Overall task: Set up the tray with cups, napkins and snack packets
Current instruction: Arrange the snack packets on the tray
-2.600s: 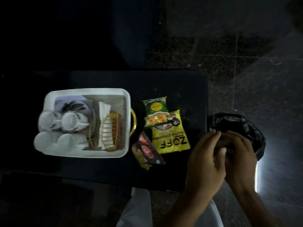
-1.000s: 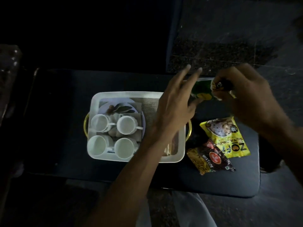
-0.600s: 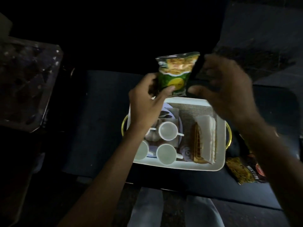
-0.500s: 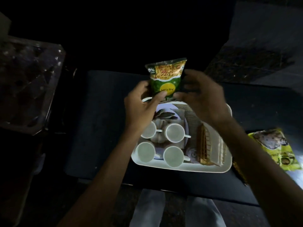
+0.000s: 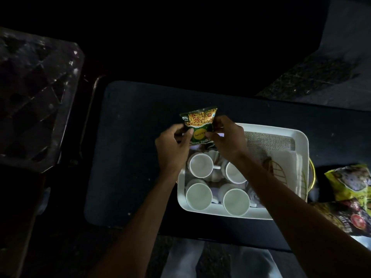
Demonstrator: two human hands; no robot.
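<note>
Green foil snack packet (image 5: 198,125) seems light, crinkly, slippery; your left hand (image 5: 172,149) and right hand (image 5: 226,141) pinch its sides; the seams under your fingertips give the safest hold.

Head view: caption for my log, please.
Left hand and right hand hold green snack packet over white tray holding four cups.

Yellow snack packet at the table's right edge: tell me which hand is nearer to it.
Right. The right hand grips the green snack packet, well left of the yellow snack packet; the left hand grips the green packet's other side, farther left.
</note>
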